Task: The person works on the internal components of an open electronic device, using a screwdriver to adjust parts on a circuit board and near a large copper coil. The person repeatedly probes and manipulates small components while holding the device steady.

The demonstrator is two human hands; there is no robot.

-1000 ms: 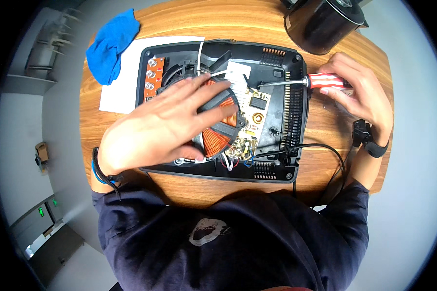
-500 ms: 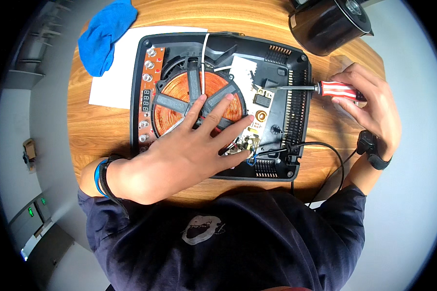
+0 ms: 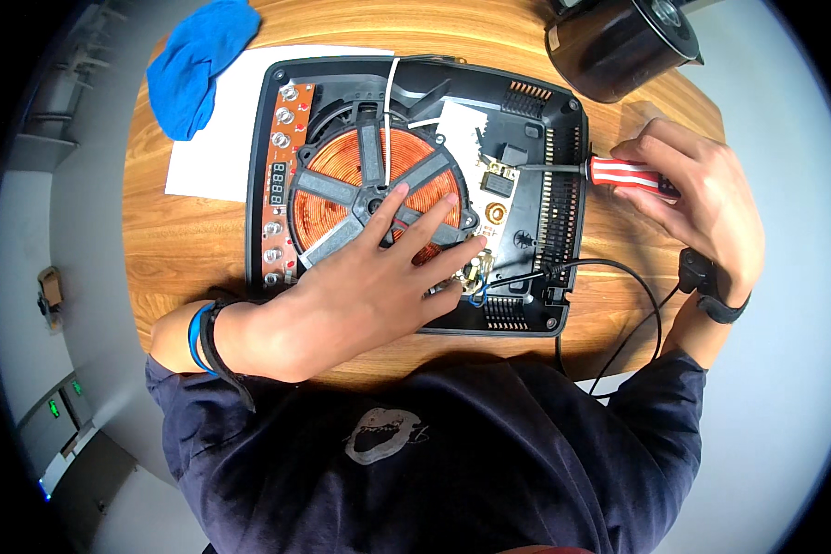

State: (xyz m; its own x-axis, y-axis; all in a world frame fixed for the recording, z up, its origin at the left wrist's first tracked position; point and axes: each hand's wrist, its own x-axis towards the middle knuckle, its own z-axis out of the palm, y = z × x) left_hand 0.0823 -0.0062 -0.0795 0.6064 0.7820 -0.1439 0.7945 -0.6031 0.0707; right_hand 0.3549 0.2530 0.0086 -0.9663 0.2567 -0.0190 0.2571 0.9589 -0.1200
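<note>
An opened induction cooker base [image 3: 415,323] lies on the wooden table. Its copper coil [image 3: 342,157], held by a black spoked frame, fills the left half. My left hand [image 3: 360,258] rests over the coil's lower part with its fingers spread, the fingertips reaching the coil and the pale circuit board [image 3: 495,196]. My right hand [image 3: 692,180] grips the red-and-white handle of a screwdriver [image 3: 628,174] beyond the case's right wall. Its shaft points left across the vent slots, with the tip at the board's upper right edge. An orange display board [image 3: 282,157] runs down the case's left side.
At the back left lie a blue cloth [image 3: 194,69] and a white sheet of paper [image 3: 222,171]. A dark kettle [image 3: 614,46] stands at the back right. From the case's lower right a black power cord [image 3: 657,314] loops toward my right forearm.
The screwdriver and my right hand have shifted slightly left. My left hand has slid a little down and right over the coil, its fingers still spread.
</note>
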